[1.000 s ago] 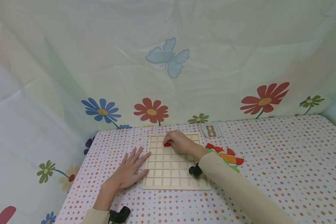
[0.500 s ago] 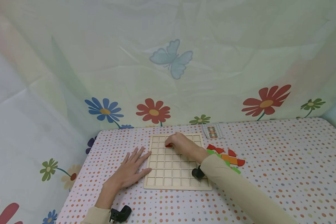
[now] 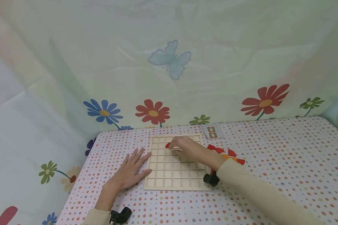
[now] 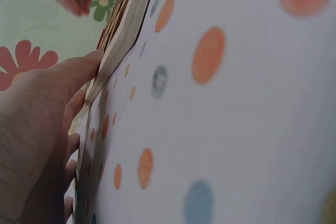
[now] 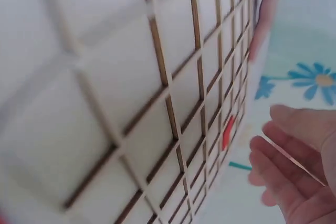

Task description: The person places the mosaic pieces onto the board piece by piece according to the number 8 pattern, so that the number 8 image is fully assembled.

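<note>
A light wooden grid board (image 3: 176, 188) lies on the dotted table. One red piece (image 5: 228, 132) sits in a cell near the board's far side, partly covered by my right hand in the head view. My right hand (image 3: 186, 150) hovers over the board beside that piece, its fingers loosely bent and apart, with nothing between them in the right wrist view. Spread flat at the board's left edge is my left hand (image 3: 129, 173). Its thumb (image 4: 86, 69) touches the board's side in the left wrist view.
Right of the board lie several red pieces (image 3: 232, 153) and an orange piece (image 3: 226, 157), partly hidden by the right sleeve. A small pattern card (image 3: 212, 131) rests near the table's back edge. Behind the table hangs a flowered cloth (image 3: 225, 72).
My right hand has let go of the red piece and drawn back to the right, leaving it in its cell. My left hand stays in place.
</note>
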Available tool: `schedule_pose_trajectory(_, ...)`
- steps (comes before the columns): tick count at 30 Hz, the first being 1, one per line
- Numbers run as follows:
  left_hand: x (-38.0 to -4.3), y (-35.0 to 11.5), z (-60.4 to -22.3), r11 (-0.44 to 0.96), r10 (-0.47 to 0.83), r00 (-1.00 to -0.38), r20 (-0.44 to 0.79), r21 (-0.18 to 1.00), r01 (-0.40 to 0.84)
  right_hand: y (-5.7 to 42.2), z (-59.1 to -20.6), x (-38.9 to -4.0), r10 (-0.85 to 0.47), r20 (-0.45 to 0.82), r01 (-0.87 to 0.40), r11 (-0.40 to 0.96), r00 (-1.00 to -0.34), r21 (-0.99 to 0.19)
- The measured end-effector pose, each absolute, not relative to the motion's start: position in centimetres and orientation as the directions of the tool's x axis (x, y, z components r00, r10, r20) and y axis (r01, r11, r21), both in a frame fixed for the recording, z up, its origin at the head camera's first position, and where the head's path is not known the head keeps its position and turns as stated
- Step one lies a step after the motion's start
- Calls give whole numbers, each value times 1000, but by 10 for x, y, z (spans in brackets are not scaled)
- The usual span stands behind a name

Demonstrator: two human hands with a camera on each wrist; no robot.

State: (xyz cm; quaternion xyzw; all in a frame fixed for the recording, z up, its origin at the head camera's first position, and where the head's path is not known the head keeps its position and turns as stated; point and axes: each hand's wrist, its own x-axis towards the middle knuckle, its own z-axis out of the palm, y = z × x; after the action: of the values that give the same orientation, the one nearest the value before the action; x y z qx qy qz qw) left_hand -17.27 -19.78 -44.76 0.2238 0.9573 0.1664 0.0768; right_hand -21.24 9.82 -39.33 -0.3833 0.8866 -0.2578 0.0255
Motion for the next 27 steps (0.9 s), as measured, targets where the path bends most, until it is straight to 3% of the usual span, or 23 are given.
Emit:
schedule_pose_trajectory(13,-170,-200,-445,853,447,-889,-96,346,392,160,-398,-122,-759,-26,-634,561,-650,-532)
schedule_pose_trajectory(27,-172,-197,-448,857,443,-892,-89,336,392,180,-412,-124,-792,18,-698,528,-611,-484)
